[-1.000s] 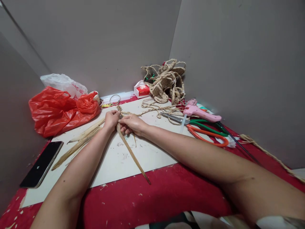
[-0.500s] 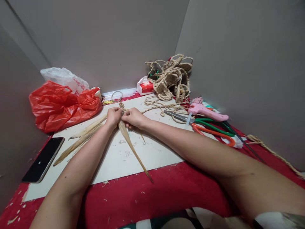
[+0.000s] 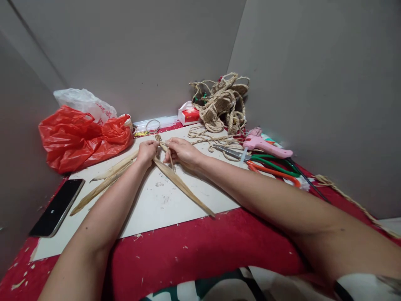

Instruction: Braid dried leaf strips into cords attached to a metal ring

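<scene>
Pinched grip here: left hand [image 3: 148, 152] clamps a strip [image 3: 179, 182], right hand [image 3: 183, 152] nips a strand [image 3: 163, 147] just beside it, the strip slanting across the board [image 3: 147, 221] to its near edge.

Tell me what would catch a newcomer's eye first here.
The crumpled red plastic bag at left stands out most, bright beside the grey wall. Next comes the tangled heap of braided cord in the back corner. In the middle, the left hand and right hand pinch dried strips, one slanting toward the near edge of the white board.
</scene>
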A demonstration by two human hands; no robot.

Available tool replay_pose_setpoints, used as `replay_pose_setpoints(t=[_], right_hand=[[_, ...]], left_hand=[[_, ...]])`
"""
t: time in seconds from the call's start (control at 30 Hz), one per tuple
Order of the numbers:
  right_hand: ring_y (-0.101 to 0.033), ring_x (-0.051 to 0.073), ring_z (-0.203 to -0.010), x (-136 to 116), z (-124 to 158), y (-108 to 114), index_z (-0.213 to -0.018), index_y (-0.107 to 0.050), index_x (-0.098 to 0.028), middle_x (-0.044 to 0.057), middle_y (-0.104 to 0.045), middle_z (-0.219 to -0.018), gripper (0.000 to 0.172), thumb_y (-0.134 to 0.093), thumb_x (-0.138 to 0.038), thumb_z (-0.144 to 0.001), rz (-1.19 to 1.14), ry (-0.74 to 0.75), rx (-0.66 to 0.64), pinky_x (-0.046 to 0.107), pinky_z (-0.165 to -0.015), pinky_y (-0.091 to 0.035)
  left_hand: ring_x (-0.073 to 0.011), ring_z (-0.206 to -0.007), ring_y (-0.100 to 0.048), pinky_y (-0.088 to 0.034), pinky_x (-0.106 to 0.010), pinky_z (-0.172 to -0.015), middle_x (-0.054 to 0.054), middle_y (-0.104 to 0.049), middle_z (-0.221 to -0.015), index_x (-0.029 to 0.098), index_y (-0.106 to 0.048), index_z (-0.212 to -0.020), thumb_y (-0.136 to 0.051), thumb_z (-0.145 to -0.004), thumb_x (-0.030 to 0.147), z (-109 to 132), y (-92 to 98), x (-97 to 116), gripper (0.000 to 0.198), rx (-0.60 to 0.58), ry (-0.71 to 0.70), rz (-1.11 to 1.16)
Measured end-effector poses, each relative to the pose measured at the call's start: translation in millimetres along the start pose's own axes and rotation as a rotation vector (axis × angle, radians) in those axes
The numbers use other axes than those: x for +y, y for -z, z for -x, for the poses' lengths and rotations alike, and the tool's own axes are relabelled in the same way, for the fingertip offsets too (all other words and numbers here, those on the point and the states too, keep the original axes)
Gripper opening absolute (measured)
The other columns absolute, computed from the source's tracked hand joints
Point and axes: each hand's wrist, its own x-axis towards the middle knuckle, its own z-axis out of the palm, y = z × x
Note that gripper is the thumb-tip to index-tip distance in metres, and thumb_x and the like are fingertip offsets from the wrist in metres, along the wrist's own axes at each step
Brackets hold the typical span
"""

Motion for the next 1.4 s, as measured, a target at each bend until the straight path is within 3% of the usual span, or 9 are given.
replay_pose_setpoints(t=[0.13, 0.33, 0.57, 0.83, 1.0, 1.13, 1.23, 1.3, 1.4], right_hand=[[-0.043, 0.007, -0.037, 9, -4, -2, -0.071, -0.043, -0.018, -0.007, -0.044, -0.045, 0.018, -0.049, -0.024, -0.087, 0.091, -0.013, 0.003, 0.018, -0.04, -0.03], [-0.036, 0.005, -0.034, 12, -13, -12, -0.053, -0.045, -0.016, -0.006, -0.041, -0.037, 0.03, -0.061, -0.025, -0.075, 0.525, 0.034, 0.007, 0.019, -0.036, -0.023], [-0.042, 0.005, -0.033, 8, -13, -10, -0.051, -0.046, -0.015, -0.005, -0.049, -0.04, 0.026, -0.052, -0.009, -0.075, 0.426, -0.003, -0.039, 0.018, -0.035, -0.029], [-0.042, 0.006, -0.032, 10, -14, -8, -0.05, -0.047, -0.015, -0.004, -0.051, -0.04, 0.024, -0.048, -0.009, -0.073, 0.448, 0.012, -0.016, 0.017, -0.034, -0.029], [-0.04, 0.007, -0.035, 15, -21, -5, -0.048, -0.046, -0.016, -0.003, -0.047, -0.039, 0.025, -0.046, -0.014, -0.073, 0.637, 0.111, -0.03, 0.02, -0.039, -0.028], [-0.04, 0.008, -0.047, 16, -21, -6, -0.05, -0.044, -0.016, -0.003, -0.046, -0.045, 0.021, -0.049, -0.015, -0.07, 0.896, 0.285, 0.065, 0.021, -0.048, -0.028], [-0.039, 0.009, -0.052, 14, -19, -4, -0.052, -0.045, -0.016, -0.003, -0.044, -0.05, 0.021, -0.049, -0.018, -0.073, 1.007, 0.331, 0.152, 0.023, -0.052, -0.027], [-0.041, 0.01, -0.055, 12, -19, -2, -0.054, -0.044, -0.016, -0.002, -0.047, -0.053, 0.023, -0.047, -0.017, -0.077, 0.943, 0.335, 0.193, 0.023, -0.055, -0.03], [-0.047, 0.01, -0.055, 6, -16, -2, -0.065, -0.044, -0.017, -0.001, -0.052, -0.059, 0.019, -0.041, -0.015, -0.084, 0.575, 0.243, 0.205, 0.021, -0.055, -0.037]], left_hand=[[-0.0061, -0.035, -0.034, -0.024, -0.02, -0.04, 0.006, -0.042, -0.038, 0.014, -0.054, -0.056, -0.061, -0.069, 0.019, -2, -0.5, -2, 0.015, 0.016, -0.022, -0.005], [-0.0062, -0.039, -0.038, -0.028, -0.02, -0.043, 0.005, -0.048, -0.042, 0.013, -0.055, -0.053, -0.062, -0.068, 0.015, -6, -0.4, -7, 0.016, 0.038, -0.055, -0.022], [-0.0067, -0.036, -0.036, -0.026, -0.02, -0.042, 0.006, -0.044, -0.04, 0.014, -0.054, -0.056, -0.059, -0.071, 0.018, -6, -1.6, -7, 0.016, 0.033, -0.054, -0.032], [-0.0061, -0.039, -0.035, -0.026, -0.02, -0.044, 0.006, -0.044, -0.042, 0.014, -0.055, -0.056, -0.059, -0.072, 0.02, -7, -3.5, -10, 0.018, 0.066, -0.096, -0.048], [-0.0072, -0.044, -0.04, -0.03, -0.02, -0.046, 0.004, -0.049, -0.046, 0.013, -0.056, -0.056, -0.061, -0.071, 0.019, -6, -5.4, -10, 0.016, 0.067, -0.106, -0.051], [-0.0076, -0.046, -0.043, -0.032, -0.02, -0.049, 0.003, -0.052, -0.048, 0.013, -0.055, -0.055, -0.061, -0.068, 0.015, -5, -6.6, -8, 0.015, 0.068, -0.106, -0.046], [-0.0073, -0.042, -0.041, -0.031, -0.02, -0.046, 0.004, -0.049, -0.045, 0.013, -0.055, -0.055, -0.06, -0.069, 0.015, -5, -6.7, -6, 0.015, 0.062, -0.091, -0.043], [-0.007, -0.038, -0.037, -0.028, -0.02, -0.043, 0.005, -0.045, -0.041, 0.014, -0.054, -0.055, -0.059, -0.07, 0.017, -4, -6.5, -6, 0.017, 0.054, -0.075, -0.04], [-0.0066, -0.035, -0.033, -0.024, -0.02, -0.04, 0.006, -0.04, -0.037, 0.015, -0.051, -0.054, -0.057, -0.071, 0.018, -3, -6.3, -4, 0.019, 0.043, -0.051, -0.032]])
